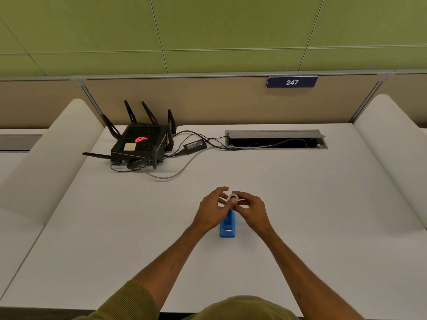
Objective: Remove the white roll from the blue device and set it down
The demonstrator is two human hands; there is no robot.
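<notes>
fingers [225,194] of both hands meet over the middle of the desk [300,204], curled and pinched around a small white roll [232,197], apparently tape, held just above the surface. left hand [211,210] grips the roll from the 9 o'clock side; its thumb and forefinger close on the rim while the remaining digits fan loosely outward. right hand [253,210] grips from the 3 o'clock side, its digits bent over the roll's top edge. judgement: the two-sided pinch keeps so small a ring from slipping and lets it be turned or lined up. whether the core is threaded on anything cannot be told, as the hands hide it.

blue dispenser [227,226] lies on the desk directly under the hands, at 6 o'clock from the roll, long axis running toward the person. its far end is covered by the hands; whether roll and dispenser touch cannot be told. judgement: it sits close below so the roll stays within short reach of it.

black router [138,144] with raised antennas stands at 10 o'clock, well apart, with a power brick [194,145] just beside it. their cables [175,174] run toward the open cable hatch [276,139] at 1 o'clock, a placement that suits the power source. number plate [292,82] marked 247 is fixed to the partition at 1 o'clock.
</notes>
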